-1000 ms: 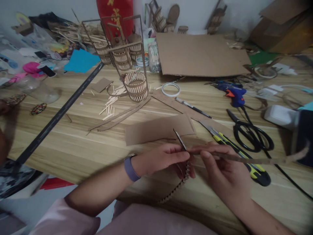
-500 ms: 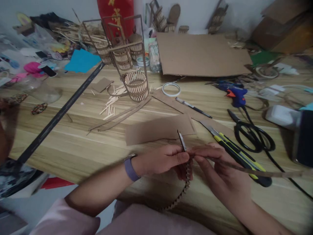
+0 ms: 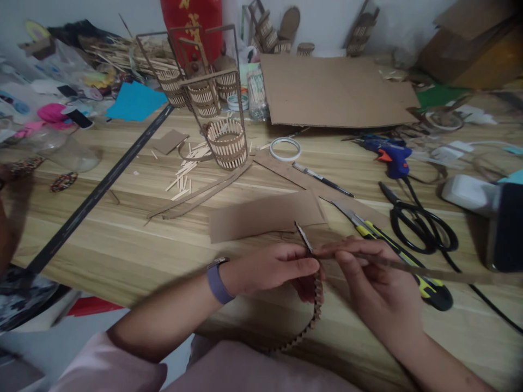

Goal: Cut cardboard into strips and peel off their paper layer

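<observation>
My left hand (image 3: 272, 269) is closed, its thumb and fingers pinching a narrow brown cardboard strip. A thin, shiny, pointed blade-like piece (image 3: 303, 238) sticks up from between its fingers. Below that hand the strip's ridged part (image 3: 312, 321) curves down toward my lap. My right hand (image 3: 382, 288) pinches the strip's smooth part (image 3: 433, 272), which runs off to the right. Just beyond my hands a flat cardboard piece (image 3: 265, 215) lies on the wooden table. A yellow-and-black utility knife (image 3: 435, 293) lies partly hidden behind my right hand.
Scissors (image 3: 425, 223), a blue glue gun (image 3: 394, 160), a pen (image 3: 322, 179) and a tape roll (image 3: 285, 149) lie ahead. A small slatted basket (image 3: 227, 144) stands by loose sticks (image 3: 190, 166). A large cardboard sheet (image 3: 339, 90) lies behind. Another person's arm (image 3: 6, 228) shows at left.
My right hand has slid a little to the right along the strip, away from my left hand. The blade-like piece leans slightly more to the left.
</observation>
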